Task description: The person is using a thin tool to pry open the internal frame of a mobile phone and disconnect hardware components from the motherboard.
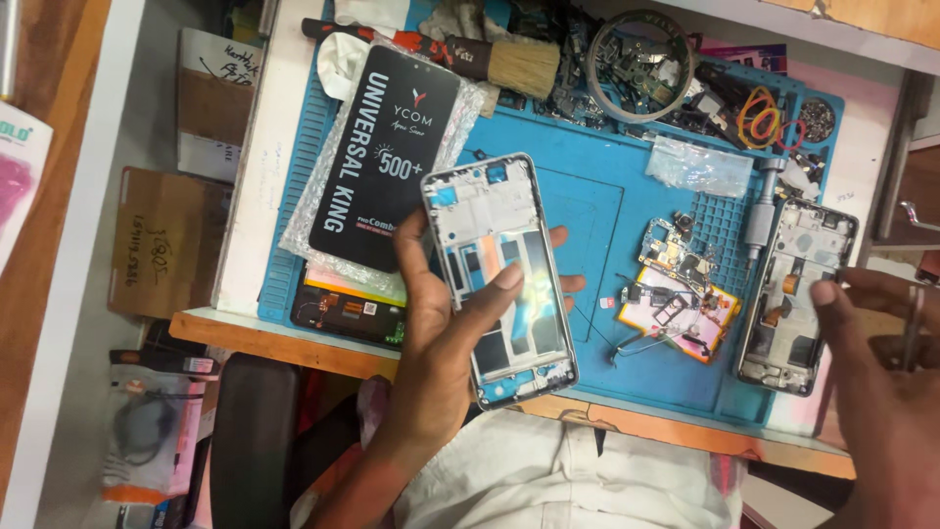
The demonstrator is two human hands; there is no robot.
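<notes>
The left hand [446,323] held the phone frame [499,279] up over the blue mat [587,196], thumb across it. A firm edge grip seemed best. The right hand [881,362] pinched tweezers [913,323] beside the open phone [798,294].

Both forearms bare, no sleeves visible. Left hand [441,323] and right hand [871,333]: no rings, no gloves, no wristwear. Light, off-white creased garment over lap.

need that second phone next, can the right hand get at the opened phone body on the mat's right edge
Probably yes: the right hand hovers beside the opened phone body, its fingers over it, with nothing between them. Tweezers occupy that hand.
</notes>
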